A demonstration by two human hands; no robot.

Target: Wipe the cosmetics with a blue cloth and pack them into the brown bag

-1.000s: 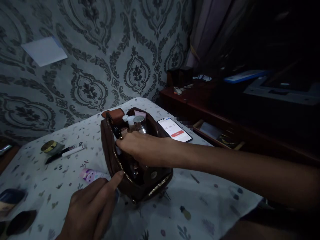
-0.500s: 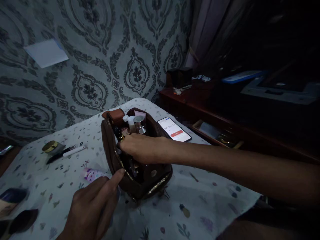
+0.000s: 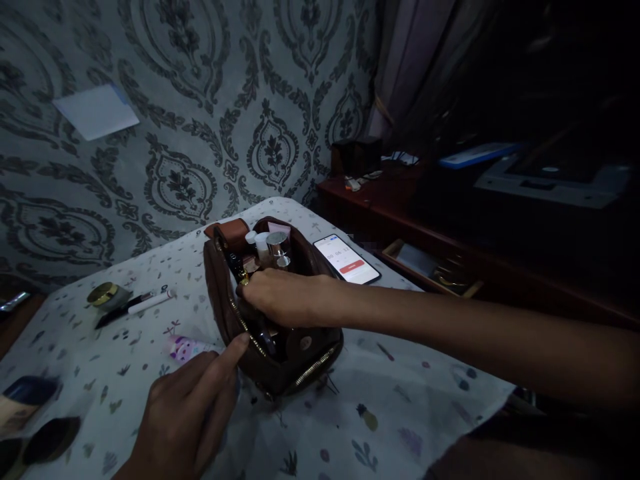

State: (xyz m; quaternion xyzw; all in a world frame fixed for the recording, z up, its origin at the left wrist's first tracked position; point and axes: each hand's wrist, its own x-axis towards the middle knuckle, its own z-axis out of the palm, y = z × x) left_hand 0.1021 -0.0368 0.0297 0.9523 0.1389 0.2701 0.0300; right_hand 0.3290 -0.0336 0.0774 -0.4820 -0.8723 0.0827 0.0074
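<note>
An unzipped brown makeup bag (image 3: 225, 333) stands on the patterned cloth, packed with cosmetics. Deep inside it reaches my right hand (image 3: 280, 293), its fingers bent down and mostly hidden; what they grip cannot be made out. Beyond that hand, a silver-capped jar (image 3: 279, 245), white-capped bottles (image 3: 262, 241) and a pink tube (image 3: 280, 229) stand in the bag. At the bag's near left side, my left hand (image 3: 193, 400) holds the zippered rim, index finger along it and the other fingers curled. A purple-and-white tube (image 3: 186, 349) lies just past my left knuckles.
Left on the cloth are a gold-lidded jar (image 3: 104, 295), a white pen (image 3: 150, 302), sunglasses (image 3: 53, 440) and a dark-capped bottle (image 3: 27, 393). A lit phone (image 3: 347, 259) lies right of the bag, near an open drawer (image 3: 430, 267) in the red-brown desk (image 3: 370, 200).
The view has shifted slightly. Both hands keep nearly the same places, the right inside the bag and the left at its rim.
</note>
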